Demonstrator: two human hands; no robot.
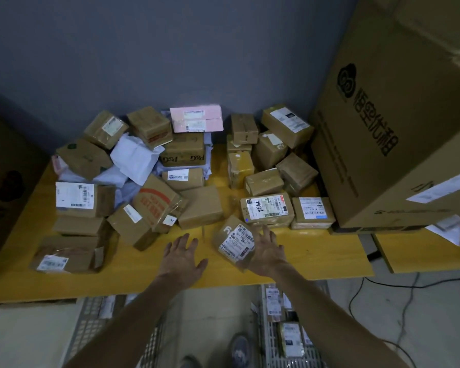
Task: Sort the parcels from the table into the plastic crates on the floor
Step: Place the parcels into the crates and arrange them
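Cardboard parcel (235, 244) hides thumb of right hand (271, 251).

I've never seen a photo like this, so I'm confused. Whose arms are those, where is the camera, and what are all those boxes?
There is no machine here, just a person. The camera sits on their head and looks down, so you see their own two arms reaching out. The left hand is open, fingers spread, over the yellow table. The right hand touches a small brown parcel with a white label, which is tilted. The thumb is hidden, so I cannot tell if the hand has a real grip on it. Behind lie many more parcels in heaps, mostly brown, with one pink box at the back. A big cardboard box stands on the right. Down on the floor are grey plastic crates, and the right crate already has parcels in it.
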